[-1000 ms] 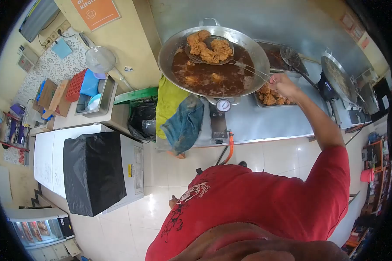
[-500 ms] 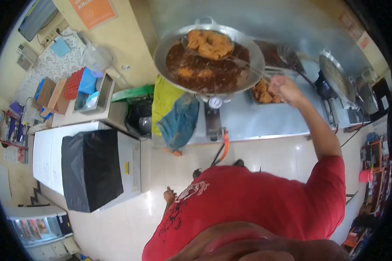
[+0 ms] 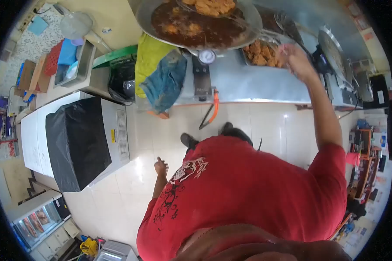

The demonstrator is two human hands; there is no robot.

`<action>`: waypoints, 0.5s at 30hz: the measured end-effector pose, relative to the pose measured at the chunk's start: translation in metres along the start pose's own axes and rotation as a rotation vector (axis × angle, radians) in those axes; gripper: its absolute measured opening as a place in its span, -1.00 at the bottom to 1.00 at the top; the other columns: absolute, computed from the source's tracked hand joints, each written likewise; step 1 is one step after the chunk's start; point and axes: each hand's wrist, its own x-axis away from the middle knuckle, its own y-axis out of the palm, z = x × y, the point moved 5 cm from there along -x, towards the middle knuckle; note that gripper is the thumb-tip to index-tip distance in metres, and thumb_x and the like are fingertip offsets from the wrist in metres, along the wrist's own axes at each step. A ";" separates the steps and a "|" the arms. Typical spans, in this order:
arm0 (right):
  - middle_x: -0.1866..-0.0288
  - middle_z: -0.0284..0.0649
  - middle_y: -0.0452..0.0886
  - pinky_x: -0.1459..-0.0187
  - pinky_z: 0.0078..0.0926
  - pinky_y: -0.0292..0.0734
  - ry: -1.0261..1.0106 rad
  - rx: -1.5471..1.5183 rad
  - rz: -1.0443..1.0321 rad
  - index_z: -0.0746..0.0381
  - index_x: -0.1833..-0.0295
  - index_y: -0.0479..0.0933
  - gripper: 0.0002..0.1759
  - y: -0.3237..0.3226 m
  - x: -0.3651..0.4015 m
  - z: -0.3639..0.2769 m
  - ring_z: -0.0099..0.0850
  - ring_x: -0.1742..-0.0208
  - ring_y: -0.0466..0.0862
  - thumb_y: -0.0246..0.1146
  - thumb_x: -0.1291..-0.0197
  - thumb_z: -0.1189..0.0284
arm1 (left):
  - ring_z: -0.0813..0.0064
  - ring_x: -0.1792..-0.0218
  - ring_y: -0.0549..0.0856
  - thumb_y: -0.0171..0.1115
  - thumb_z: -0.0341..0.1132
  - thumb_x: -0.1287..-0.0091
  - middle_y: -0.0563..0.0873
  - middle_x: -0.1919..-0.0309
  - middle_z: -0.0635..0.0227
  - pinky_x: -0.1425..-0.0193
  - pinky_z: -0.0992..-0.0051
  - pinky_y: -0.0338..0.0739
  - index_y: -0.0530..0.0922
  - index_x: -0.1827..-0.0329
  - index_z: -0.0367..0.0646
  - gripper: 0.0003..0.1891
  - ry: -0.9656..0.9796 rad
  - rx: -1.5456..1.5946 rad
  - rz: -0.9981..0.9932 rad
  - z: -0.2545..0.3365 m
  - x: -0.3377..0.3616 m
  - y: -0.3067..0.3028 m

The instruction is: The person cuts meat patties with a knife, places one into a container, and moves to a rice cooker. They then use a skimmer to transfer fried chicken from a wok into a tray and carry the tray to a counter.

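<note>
My right hand (image 3: 298, 63) is closed around the long handle of a skimmer (image 3: 248, 22). The skimmer's bowl is over the large wok (image 3: 143, 21) of dark oil, loaded with golden-brown fried chicken (image 3: 213, 6); the top of the frame cuts it off. More pieces float in the bubbling oil. Just beside my right hand, a metal tray (image 3: 250, 65) holds fried chicken pieces (image 3: 262, 54). Down by my left side hangs my left hand (image 3: 161, 167), fingers apart and holding nothing, over the tiled floor.
A dial thermometer (image 3: 207, 56) sits at the wok's front edge. Yellow cloth (image 3: 150, 58) and blue cloth (image 3: 165, 82) hang left of it. A second wok (image 3: 333, 52) stands at the right. An orange-and-black hose (image 3: 214, 108) hangs below the counter. A black-covered white freezer (image 3: 32, 143) stands left.
The camera view has tilted down, so the wok sits higher in the frame. My right hand and the skimmer have shifted slightly right relative to the wok. My left hand still hangs free.
</note>
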 end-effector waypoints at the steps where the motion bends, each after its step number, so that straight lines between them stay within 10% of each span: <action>1: 0.38 -0.33 0.59 0.65 -0.62 0.17 0.011 -0.023 -0.006 0.18 0.15 0.51 -0.91 -0.002 0.008 0.006 -0.65 0.58 0.41 0.21 -0.23 0.48 | 0.42 0.70 0.57 -0.11 0.26 -0.51 0.67 0.56 0.21 0.71 0.46 0.32 0.60 0.10 -0.32 -0.31 0.014 -0.003 -0.006 0.000 0.001 -0.004; 15: 0.58 -0.54 0.38 0.64 -0.65 0.02 -0.123 0.064 -0.154 0.17 0.17 0.54 -0.85 -0.089 -0.058 0.062 -0.73 0.69 0.22 0.26 -0.29 0.33 | 0.44 0.71 0.54 -0.14 0.20 -0.55 0.65 0.57 0.21 0.72 0.48 0.27 0.63 0.05 -0.34 -0.33 -0.099 0.149 0.187 -0.084 0.132 0.165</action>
